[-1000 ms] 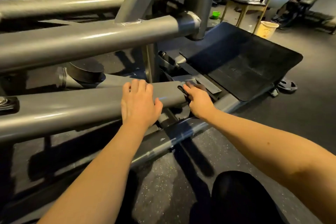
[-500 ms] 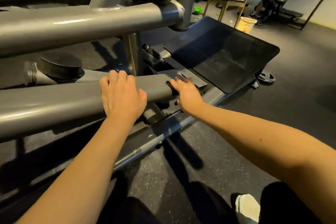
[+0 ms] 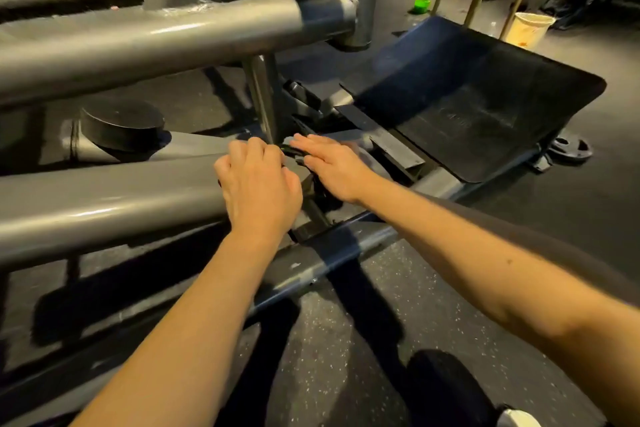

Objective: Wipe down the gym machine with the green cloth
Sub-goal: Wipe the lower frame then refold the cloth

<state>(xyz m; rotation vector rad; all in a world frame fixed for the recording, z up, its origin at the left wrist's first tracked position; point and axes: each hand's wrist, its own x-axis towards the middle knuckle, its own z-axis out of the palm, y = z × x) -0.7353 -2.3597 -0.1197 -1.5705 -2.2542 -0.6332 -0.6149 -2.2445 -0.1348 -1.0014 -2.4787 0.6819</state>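
Two-handed at the end of the lower bar: bracing with the left hand, grip narrow, fingers curled over the bar's top. Pressing with the right hand, grip wide, fingers straight and flat on the cloth, showing only as a dark fold just past the bar's end, colour hard to tell. Judging the stroke best done by pushing firmly, wrapping the cloth round the bar's curve, and easing past the bracket below the bar's end to avoid snagging.
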